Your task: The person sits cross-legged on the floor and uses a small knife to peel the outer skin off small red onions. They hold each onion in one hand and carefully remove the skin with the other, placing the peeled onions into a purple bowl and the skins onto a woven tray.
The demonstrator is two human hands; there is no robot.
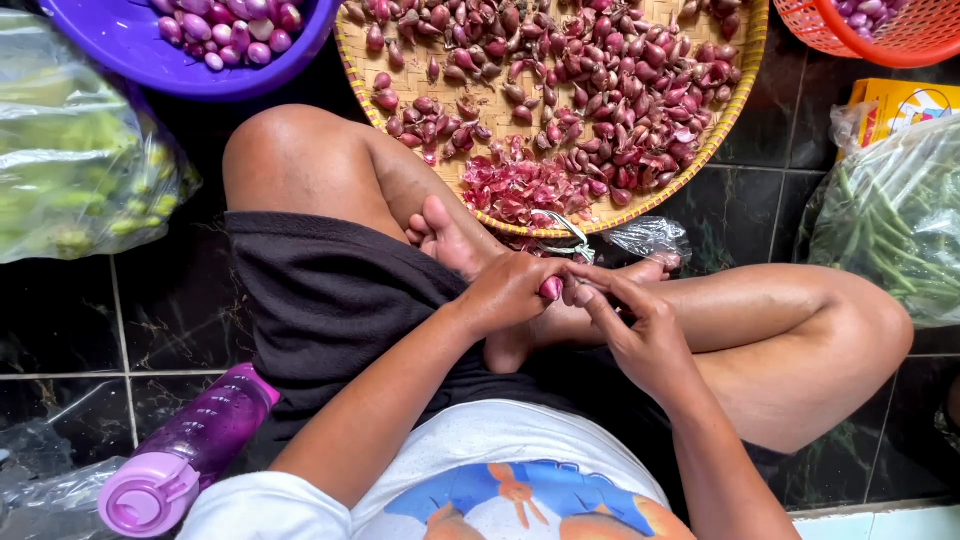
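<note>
I am sitting cross-legged on the dark tiled floor (pixel 60 320), facing the big woven tray (pixel 745 60) of unpeeled shallots at the top centre of the frame, with a purple basin (pixel 100 50) of peeled ones at the upper left. At the frame's centre, my left hand (pixel 510 290) is pinching a single shallot (pixel 551 288), while my right hand (pixel 640 325) is working its skin with curled fingertips. I judge that peeling goes best by holding it steady and lifting only the thin outer skin.

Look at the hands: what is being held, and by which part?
The left hand pinches a small red shallot by its body at the fingertips; the right hand touches its exposed end with its fingertips.
</note>
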